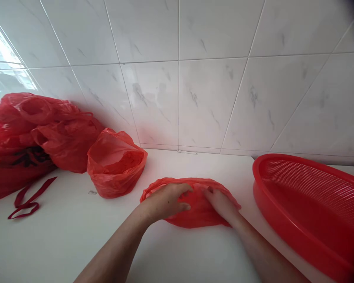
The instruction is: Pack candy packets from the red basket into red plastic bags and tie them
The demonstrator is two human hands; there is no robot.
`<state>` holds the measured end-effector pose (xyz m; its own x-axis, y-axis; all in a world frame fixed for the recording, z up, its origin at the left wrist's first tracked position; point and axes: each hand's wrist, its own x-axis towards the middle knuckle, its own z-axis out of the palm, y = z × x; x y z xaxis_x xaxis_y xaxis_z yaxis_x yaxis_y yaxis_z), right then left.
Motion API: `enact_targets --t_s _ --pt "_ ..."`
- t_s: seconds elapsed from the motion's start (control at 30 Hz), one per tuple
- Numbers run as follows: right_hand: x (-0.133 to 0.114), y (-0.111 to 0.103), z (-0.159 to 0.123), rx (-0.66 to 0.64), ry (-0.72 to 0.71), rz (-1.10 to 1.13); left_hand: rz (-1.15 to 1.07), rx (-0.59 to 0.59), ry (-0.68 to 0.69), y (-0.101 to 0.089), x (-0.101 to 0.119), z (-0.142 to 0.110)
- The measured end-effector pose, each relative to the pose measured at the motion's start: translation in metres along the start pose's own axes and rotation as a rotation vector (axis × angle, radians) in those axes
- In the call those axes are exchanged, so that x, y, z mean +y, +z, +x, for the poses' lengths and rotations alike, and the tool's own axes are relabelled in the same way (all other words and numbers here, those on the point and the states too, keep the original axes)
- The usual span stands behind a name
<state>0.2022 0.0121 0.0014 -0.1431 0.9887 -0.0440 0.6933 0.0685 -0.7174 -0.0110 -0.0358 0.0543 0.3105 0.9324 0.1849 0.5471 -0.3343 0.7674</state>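
Note:
A thin red plastic bag (194, 216) lies spread low on the white table, with both hands over it. My left hand (171, 198) is at the bag's left half, thumb and fingers apart with a gap between them, holding nothing I can see. On the bag's right half is my right hand (221, 202), its fingertips pointing in toward the middle. Those fingers are partly hidden and blurred, so their grip does not show. What the bag contains, if anything, cannot be made out.
An upright open red plastic bag (116, 182) with red contents stands to the left. Beyond it are several bulging red bags (61, 137) and a dark red ribbon (26, 204). A large red mesh basket (283, 212) sits at right. A tiled wall (206, 98) rises behind.

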Motion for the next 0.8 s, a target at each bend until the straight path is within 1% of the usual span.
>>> enact_targets --t_s 0.03,0.07,0.1,0.13,0.17,0.27,0.33,0.4,0.47,0.53,0.6,0.67,0.73,0.8 --pt "-0.003 0.0 -0.002 -0.04 -0.005 0.031 0.011 -0.002 0.073 0.002 0.006 0.002" --pt "-0.006 0.0 -0.004 -0.079 -0.019 0.065 0.021 0.034 0.127 0.005 0.01 0.004" --pt "-0.008 0.0 -0.006 -0.117 -0.042 0.092 0.041 0.066 0.151 0.007 0.011 0.007" --pt "-0.011 -0.001 -0.008 -0.154 -0.069 0.104 0.072 0.084 0.144 0.009 0.011 0.009" --pt "-0.013 -0.003 -0.009 -0.195 -0.098 0.097 0.116 0.089 0.109 0.01 0.008 0.011" --pt "-0.014 -0.007 -0.012 -0.334 -0.148 0.035 0.251 0.078 -0.063 0.011 -0.007 0.015" --pt "-0.012 -0.008 -0.011 -0.355 -0.15 0.021 0.31 0.049 -0.161 0.009 -0.018 0.016" --pt "-0.01 -0.006 -0.009 -0.295 -0.123 0.027 0.348 -0.016 -0.234 0.008 -0.026 0.015" --pt "-0.008 -0.003 -0.006 -0.204 -0.114 0.038 0.376 -0.08 -0.278 0.008 -0.03 0.014" --pt "-0.007 0.0 -0.003 -0.111 -0.128 0.059 0.395 -0.115 -0.284 0.008 -0.03 0.012" --pt "-0.007 0.001 0.0 -0.035 -0.157 0.089 0.409 -0.115 -0.269 0.008 -0.027 0.012" --pt "-0.006 0.0 0.002 0.018 -0.172 0.101 0.425 -0.061 -0.214 0.008 -0.021 0.013" --pt "-0.006 0.0 0.003 0.04 -0.162 0.08 0.444 0.043 -0.118 0.011 -0.014 0.016" --pt "-0.006 0.001 0.003 0.039 -0.123 0.033 0.459 0.132 -0.014 0.015 -0.008 0.018"
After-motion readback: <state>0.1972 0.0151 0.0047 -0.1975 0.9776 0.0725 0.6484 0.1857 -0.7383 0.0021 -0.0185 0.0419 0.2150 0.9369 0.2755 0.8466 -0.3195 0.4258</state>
